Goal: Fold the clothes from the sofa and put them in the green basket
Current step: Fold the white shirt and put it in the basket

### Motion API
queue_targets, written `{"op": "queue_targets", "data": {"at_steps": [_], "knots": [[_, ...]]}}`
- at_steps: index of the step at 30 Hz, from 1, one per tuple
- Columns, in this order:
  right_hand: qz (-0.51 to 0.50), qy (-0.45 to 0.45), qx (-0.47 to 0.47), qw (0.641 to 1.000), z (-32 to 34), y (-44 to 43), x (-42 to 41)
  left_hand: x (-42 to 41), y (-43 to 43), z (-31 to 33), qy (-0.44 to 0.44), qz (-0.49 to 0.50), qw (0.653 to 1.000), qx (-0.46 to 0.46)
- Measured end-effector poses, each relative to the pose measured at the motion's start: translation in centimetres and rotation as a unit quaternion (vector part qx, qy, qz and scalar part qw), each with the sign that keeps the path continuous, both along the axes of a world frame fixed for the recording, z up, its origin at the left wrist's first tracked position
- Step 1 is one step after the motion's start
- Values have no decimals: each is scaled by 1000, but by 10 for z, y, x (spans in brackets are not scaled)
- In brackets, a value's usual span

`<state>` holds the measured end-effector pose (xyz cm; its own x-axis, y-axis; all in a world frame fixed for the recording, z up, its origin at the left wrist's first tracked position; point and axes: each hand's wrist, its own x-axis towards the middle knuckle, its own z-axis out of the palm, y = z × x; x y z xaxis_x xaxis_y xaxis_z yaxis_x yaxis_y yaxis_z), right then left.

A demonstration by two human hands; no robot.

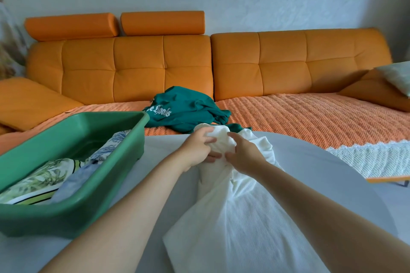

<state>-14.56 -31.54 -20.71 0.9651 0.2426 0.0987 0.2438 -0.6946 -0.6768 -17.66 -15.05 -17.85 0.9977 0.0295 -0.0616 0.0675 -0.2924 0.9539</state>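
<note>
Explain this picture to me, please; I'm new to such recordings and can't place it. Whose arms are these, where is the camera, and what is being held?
There is no machine here. A person wears one wide-angle camera on the head, looking forward and down, so the two bare arms coming in from the bottom are their own. The left hand and the right hand both grip a bunched part of a white garment, which trails toward the camera over a pale table. On the table's left side stands the green basket, already holding a few folded clothes. Behind is an orange sofa with a crumpled green sweatshirt lying on its seat, not yet folded.
</note>
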Motion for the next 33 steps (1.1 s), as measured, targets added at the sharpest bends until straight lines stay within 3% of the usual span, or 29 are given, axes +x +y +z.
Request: {"op": "queue_targets", "data": {"at_steps": [3,5,7,9,12,15,17,20,22,24,26,30,33], "knots": [[-8,-24,-8,1000,6,-3,5,5,10,-1,-136,103,965,201],[-22,-51,-29,998,9,-8,10,8,14,-6,-178,59,943,275],[-34,-58,-63,996,3,-13,14,12,11,-17,-142,-52,918,366],[-43,-43,-103,993,-7,-12,13,12,7,-32,-53,-124,888,439],[-44,-116,-234,964,-13,-10,16,15,8,-43,52,-120,907,401],[97,-258,-320,907,-9,-7,24,19,14,-41,76,-117,908,394],[169,-212,-354,895,-6,-5,32,23,18,-40,75,-122,908,393],[117,-62,-410,902,-5,-7,45,30,21,-42,63,-128,907,397],[61,-47,-350,934,-5,-4,56,38,19,-41,33,-106,911,398],[17,-110,-250,962,-6,4,67,48,17,-41,-8,-50,930,364],[0,-149,-215,965,-7,15,78,60,17,-45,-39,-10,934,355],[-1,-114,-230,967,-15,29,100,72,24,-56,-47,-42,932,358],[-66,-107,-94,988,-15,38,116,76,31,-59,-44,-58,937,341]]}}
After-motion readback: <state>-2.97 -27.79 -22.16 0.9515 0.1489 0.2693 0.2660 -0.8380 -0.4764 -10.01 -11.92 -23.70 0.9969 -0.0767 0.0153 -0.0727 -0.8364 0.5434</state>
